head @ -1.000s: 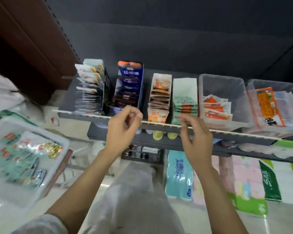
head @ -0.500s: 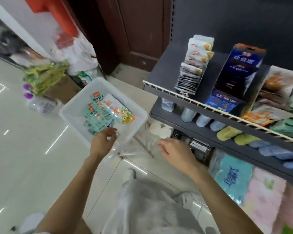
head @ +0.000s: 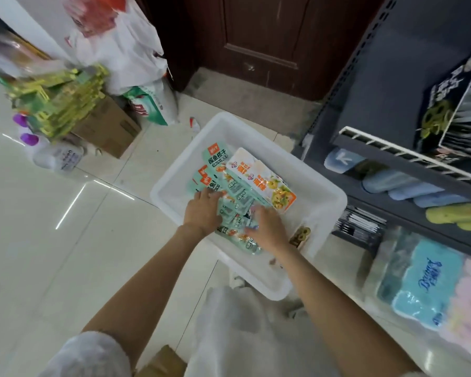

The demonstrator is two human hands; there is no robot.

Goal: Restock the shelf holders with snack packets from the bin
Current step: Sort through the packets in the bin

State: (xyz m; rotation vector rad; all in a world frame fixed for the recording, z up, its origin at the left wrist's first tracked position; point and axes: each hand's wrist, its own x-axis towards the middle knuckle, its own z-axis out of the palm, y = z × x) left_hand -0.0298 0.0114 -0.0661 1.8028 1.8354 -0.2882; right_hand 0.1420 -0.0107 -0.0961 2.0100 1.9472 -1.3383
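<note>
Reaching into the white bin (head: 321,186), both hands are now being laid on the pile of snack packets (head: 230,186) inside it. The left hand (head: 201,210) is being pressed palm-down on the mint-green packets, fingers loosely spread. The right hand (head: 268,227) is being set beside it on the near end of the pile, fingers curled downward; whether a packet is already being pinched under either hand cannot be told, because the fingertips are hidden or blurred. An orange-and-white packet (head: 264,180) is lying on the far right of the pile, untouched.

Compared with half a second earlier, the change is clear: then only the left hand was at the bin's near rim and the right hand was hanging in the air between bin and shelf (head: 408,156). A second ago both hands were being held up at the shelf rail, in front of the holders. So the view is being turned from the shelf down to the floor, and a new round of picking is judged to be starting. The holders themselves are mostly out of view now; only a dark box (head: 443,104) is being seen at the shelf's edge.
</note>
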